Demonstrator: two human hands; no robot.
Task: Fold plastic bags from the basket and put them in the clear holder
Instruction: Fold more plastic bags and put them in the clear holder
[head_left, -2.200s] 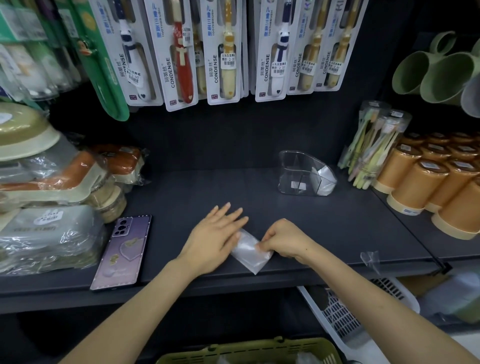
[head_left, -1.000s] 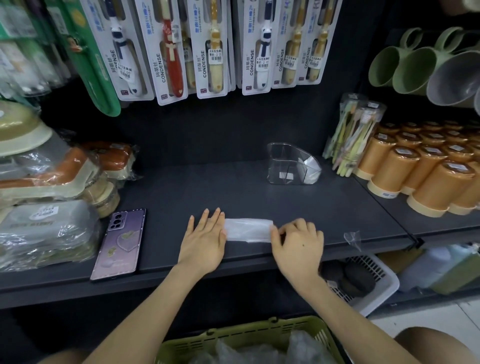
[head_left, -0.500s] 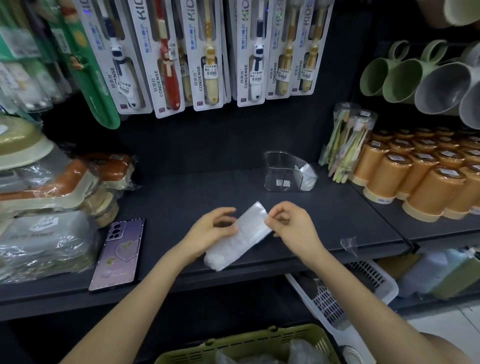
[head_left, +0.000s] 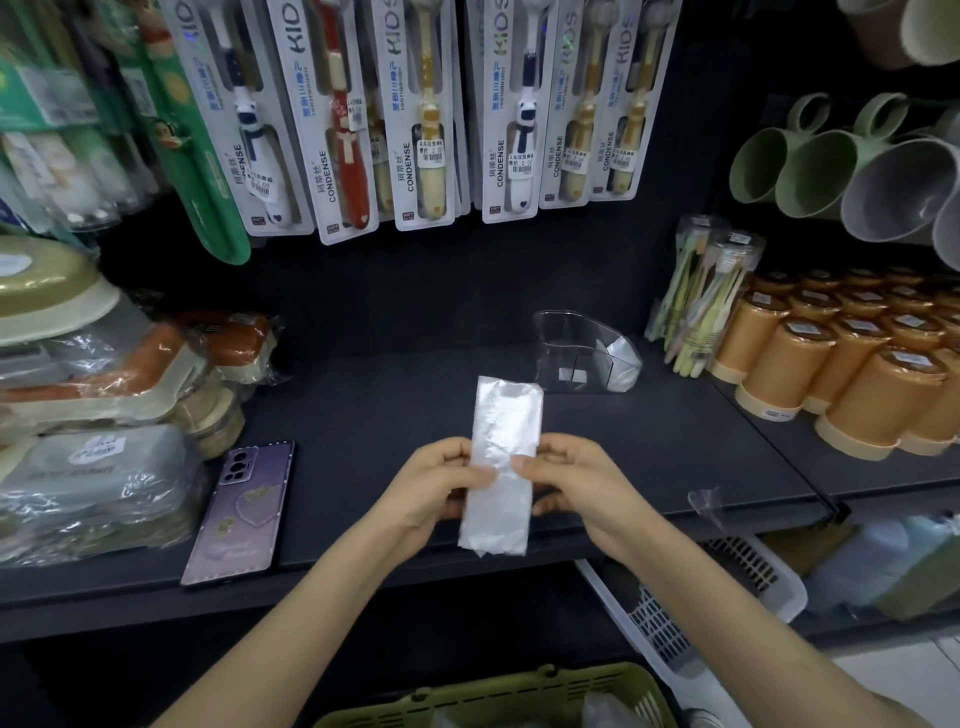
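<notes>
Bag (head_left: 503, 415) turned lengthwise; left hand (head_left: 436, 483), right hand (head_left: 576, 478) pinch.

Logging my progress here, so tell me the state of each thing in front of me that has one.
Plastic bag: folded into a long strip, held between both hands.
Left hand: pinches the strip's left edge.
Right hand: pinches its right edge.
Clear holder: upright, folded plastic inside.
Basket: holds more bags.
Phone: face down.

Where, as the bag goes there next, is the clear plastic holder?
Head view: the clear plastic holder stands on the dark shelf, right of centre, beside the toothbrush tubs.
</notes>
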